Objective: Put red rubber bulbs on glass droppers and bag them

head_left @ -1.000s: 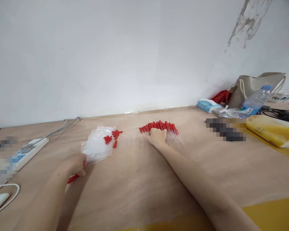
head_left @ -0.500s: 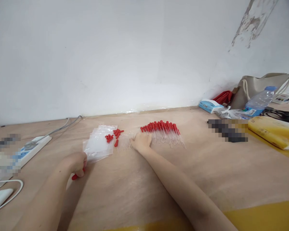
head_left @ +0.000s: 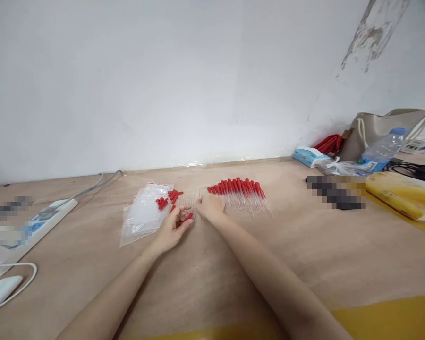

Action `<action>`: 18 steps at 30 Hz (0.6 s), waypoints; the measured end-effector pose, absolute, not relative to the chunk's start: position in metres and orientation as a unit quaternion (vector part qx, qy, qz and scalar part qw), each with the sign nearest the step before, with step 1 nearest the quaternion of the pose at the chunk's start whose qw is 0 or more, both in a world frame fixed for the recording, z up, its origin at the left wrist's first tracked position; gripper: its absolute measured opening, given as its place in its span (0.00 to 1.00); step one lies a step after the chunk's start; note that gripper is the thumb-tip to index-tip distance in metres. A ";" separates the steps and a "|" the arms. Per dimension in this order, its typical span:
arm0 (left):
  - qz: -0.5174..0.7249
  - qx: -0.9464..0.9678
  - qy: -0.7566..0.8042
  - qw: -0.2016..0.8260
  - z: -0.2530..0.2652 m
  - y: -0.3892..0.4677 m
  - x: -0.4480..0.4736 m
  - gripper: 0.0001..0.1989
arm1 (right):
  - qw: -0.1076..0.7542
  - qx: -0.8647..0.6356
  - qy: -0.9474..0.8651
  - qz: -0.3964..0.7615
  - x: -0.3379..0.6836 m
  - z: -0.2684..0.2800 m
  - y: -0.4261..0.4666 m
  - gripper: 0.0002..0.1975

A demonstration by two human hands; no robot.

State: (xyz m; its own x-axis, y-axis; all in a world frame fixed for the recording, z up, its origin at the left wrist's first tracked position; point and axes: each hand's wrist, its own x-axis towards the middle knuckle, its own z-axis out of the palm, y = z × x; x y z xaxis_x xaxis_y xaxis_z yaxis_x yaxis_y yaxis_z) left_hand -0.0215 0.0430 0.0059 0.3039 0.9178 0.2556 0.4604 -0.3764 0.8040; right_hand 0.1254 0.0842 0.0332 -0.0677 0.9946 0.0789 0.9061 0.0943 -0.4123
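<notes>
Red dropper bulb [head_left: 189,216] sits pinched in the left hand [head_left: 170,231], beside the clear plastic bags [head_left: 145,212]. Right hand [head_left: 211,207] bends over the right end of the bare pipette tubes [head_left: 183,201]; whether it grips one cannot be told. Bulb-fitted droppers [head_left: 237,185] lie in a row farther right. For good handling, keep the bulb's opening unpinched, lift tubes singly and grip them lightly

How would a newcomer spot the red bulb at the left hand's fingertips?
On the brown-covered table, find the overlapping clear bags left of centre. Just right of them, the left hand holds the red bulb between thumb and fingers. Unlike the loose red bulbs beyond the hand and the red-topped tubes farther right, it is held.
</notes>
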 end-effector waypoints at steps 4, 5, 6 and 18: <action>0.371 0.748 0.461 0.301 -0.014 0.039 -0.008 0.14 | 0.288 -0.577 -0.756 0.111 0.172 0.019 0.059 0.12; 0.364 0.757 0.458 0.292 -0.015 0.037 -0.005 0.13 | 0.309 -0.532 -0.779 0.121 0.187 0.013 0.051 0.11; 0.357 0.767 0.454 0.279 -0.016 0.036 -0.001 0.12 | 0.323 -0.494 -0.798 0.121 0.200 0.007 0.044 0.10; 0.346 0.791 0.431 0.263 -0.013 0.030 0.009 0.11 | 0.374 -0.409 -0.828 0.086 0.227 -0.009 0.021 0.10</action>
